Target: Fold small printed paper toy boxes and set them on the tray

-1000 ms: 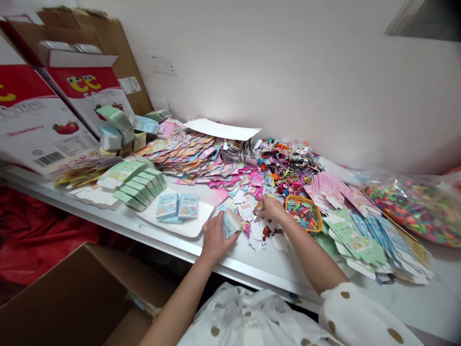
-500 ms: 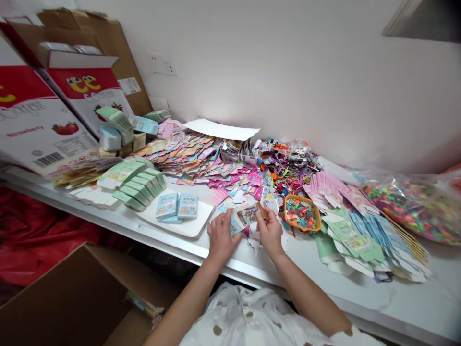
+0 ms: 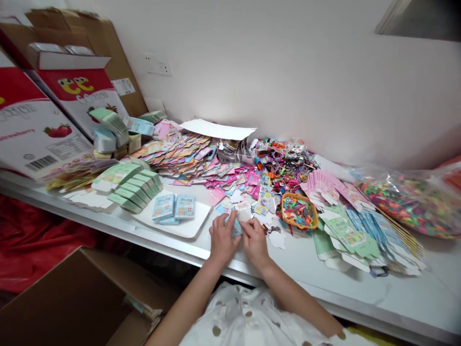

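Between my hands, just above the table's front edge, is a small blue printed box. My left hand is closed around its left side. At its right end, the fingers of my right hand are pinched together against it, and they cover that end. Just left of my hands, a few finished-looking blue boxes lie on a white card sheet. White cut-out paper pieces lie right of my right hand. An orange basket with small colourful pieces stands beyond them.
Piles of printed cards and colourful trinkets spread along the wall. Flat green cartons and a clear bag of bright pieces lie right. Green boxes and strawberry cartons stand left; an open cardboard box sits below.
My right hand has moved left, close to my left hand. The printed insert that showed between my hands is no longer visible; only the blue box shows there.
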The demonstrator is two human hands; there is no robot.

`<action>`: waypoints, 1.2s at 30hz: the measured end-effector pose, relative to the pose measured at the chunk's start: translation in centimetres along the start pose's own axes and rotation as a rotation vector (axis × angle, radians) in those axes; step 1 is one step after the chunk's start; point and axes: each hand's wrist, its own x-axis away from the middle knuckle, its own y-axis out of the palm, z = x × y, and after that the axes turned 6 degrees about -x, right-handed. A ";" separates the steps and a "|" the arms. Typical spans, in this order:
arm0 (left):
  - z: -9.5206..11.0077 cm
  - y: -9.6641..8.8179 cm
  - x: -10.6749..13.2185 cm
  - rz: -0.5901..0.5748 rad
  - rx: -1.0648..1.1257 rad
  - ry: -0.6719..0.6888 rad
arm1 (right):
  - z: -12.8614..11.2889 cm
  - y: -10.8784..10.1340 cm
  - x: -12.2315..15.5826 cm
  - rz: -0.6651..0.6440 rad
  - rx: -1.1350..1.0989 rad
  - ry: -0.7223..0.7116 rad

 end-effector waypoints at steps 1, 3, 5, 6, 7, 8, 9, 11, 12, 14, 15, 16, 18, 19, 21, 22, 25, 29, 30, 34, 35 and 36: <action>-0.3 0.0 0.0 -0.013 0.003 -0.002 | 0.2 -0.2 0.1 -0.038 0.026 -0.034; -1.0 0.0 0.0 -0.042 0.026 -0.039 | 0.9 -1.4 -0.3 -0.100 0.059 -0.047; -1.7 -0.2 -0.1 -0.054 0.057 -0.093 | 1.9 -3.4 -1.0 -0.142 0.156 0.018; -1.9 -0.3 -0.2 -0.051 0.069 -0.113 | 2.6 -4.5 -1.4 -0.180 0.243 0.078; -2.1 -0.3 -0.3 -0.046 0.078 -0.123 | 3.2 -5.6 -1.8 -0.245 0.345 0.146; -2.2 -0.4 -0.4 -0.044 0.086 -0.125 | 3.8 -6.6 -2.2 -0.323 0.443 0.209; -2.2 -0.4 -0.5 -0.044 0.094 -0.122 | 4.4 -7.5 -2.5 -0.399 0.525 0.264; -1.9 -0.3 -0.5 -0.050 0.113 -0.116 | 5.3 -8.5 -3.0 -0.504 0.614 0.344; -1.7 -0.2 -0.5 -0.055 0.123 -0.113 | 5.6 -8.8 -3.2 -0.519 0.624 0.375; -1.3 0.0 -0.4 -0.066 0.140 -0.104 | 5.9 -9.2 -3.5 -0.520 0.607 0.426; -1.2 0.1 -0.3 -0.068 0.146 -0.099 | 6.0 -9.4 -3.6 -0.514 0.593 0.437; -1.1 0.2 -0.3 -0.069 0.150 -0.093 | 6.1 -9.7 -3.7 -0.501 0.583 0.423; -1.2 0.3 -0.3 -0.067 0.155 -0.083 | 6.0 -10.4 -3.5 -0.502 0.581 0.347; -1.2 0.4 -0.3 -0.066 0.155 -0.082 | 6.0 -10.8 -3.3 -0.523 0.593 0.309; -1.3 0.3 -0.3 -0.070 0.156 -0.084 | 5.9 -11.6 -2.7 -0.584 0.647 0.291; -1.4 0.3 -0.3 -0.071 0.158 -0.084 | 5.9 -11.9 -2.4 -0.613 0.679 0.327; -1.1 0.3 -0.4 -0.076 0.167 -0.079 | 6.1 -12.2 -1.6 -0.596 0.716 0.460; -0.4 0.3 -0.5 -0.083 0.174 -0.072 | 6.0 -11.9 -2.0 -0.436 0.588 0.375; -0.3 0.4 -0.5 -0.083 0.174 -0.066 | 5.8 -11.8 -2.3 -0.379 0.553 0.329; -0.2 0.4 -0.5 -0.078 0.166 -0.050 | 4.6 -10.7 -3.5 -0.163 0.386 0.233; -0.2 0.3 -0.5 -0.082 0.161 -0.050 | 4.3 -10.3 -3.8 -0.124 0.332 0.236; -0.3 0.3 -0.5 -0.087 0.158 -0.053 | 4.1 -9.9 -4.0 -0.089 0.285 0.236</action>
